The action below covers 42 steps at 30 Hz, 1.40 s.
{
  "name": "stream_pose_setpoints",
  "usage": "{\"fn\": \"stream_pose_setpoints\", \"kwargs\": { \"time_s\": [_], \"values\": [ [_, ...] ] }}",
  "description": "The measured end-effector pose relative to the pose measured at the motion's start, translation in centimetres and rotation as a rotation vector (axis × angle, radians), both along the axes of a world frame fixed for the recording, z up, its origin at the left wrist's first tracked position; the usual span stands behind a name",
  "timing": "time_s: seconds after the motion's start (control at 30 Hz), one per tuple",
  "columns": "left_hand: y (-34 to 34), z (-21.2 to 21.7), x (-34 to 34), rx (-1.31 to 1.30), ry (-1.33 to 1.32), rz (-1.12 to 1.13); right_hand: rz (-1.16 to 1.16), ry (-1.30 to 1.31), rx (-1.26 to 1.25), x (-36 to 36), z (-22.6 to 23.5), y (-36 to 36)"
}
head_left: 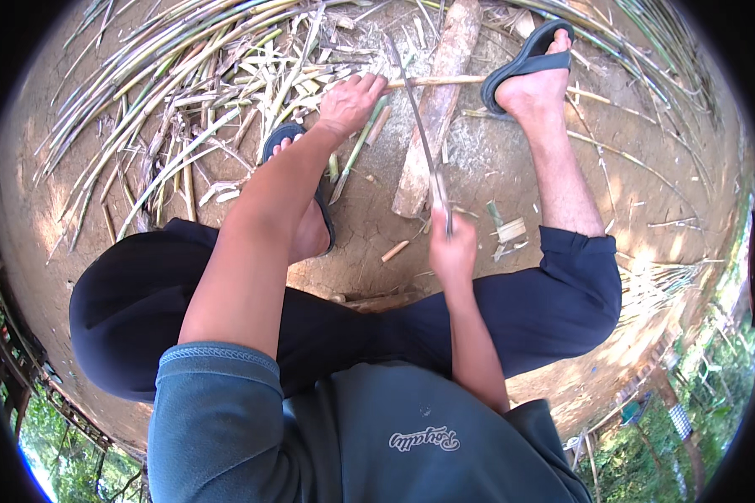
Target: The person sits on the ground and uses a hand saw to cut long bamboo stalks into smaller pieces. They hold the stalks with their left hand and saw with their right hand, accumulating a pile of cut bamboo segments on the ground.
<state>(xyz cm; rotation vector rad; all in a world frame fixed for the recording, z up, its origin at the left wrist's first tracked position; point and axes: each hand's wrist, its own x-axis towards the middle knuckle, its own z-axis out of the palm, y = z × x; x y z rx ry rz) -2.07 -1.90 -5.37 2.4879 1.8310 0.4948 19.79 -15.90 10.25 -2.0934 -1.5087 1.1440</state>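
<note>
Lowest in the frame, a grey-blue shirt with a pale curved emblem on its chest. Above it, at centre, the right hand [453,251] is clamped around the handle of a long blade [418,126], which runs up and slightly left beside a wooden block [436,109]. Farther up, the left hand [350,105] closes on a bamboo stick [445,80] lying crosswise, by a sandalled foot [533,80].

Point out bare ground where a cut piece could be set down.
Bare earth lies between the wooden block and the right leg, and below the block near the right hand. The bamboo pile around the left hand is crowded.
</note>
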Motion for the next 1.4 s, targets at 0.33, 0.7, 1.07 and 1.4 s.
{"fn": "stream_pose_setpoints", "kwargs": {
  "time_s": [0.33, 0.7, 1.07, 1.4],
  "values": [
    [1.0, -0.4, -0.2, 0.013, -0.006, -0.013, -0.002, -0.022, 0.024, 0.2, 0.3, -2.3],
    [1.6, -0.3, -0.6, 0.079, -0.038, -0.054, -0.011, 0.026, -0.042, -0.5, -0.7, 1.8],
    [-0.9, -1.2, 1.2, -0.201, -0.005, 0.075, -0.086, 0.037, -0.067, -0.2, -0.5, 4.7],
    [5.2, 4.2, -0.9, 0.017, 0.038, 0.645, -0.373, 0.326, 0.512, 4.9, 3.2, -2.3]
  ]
}}
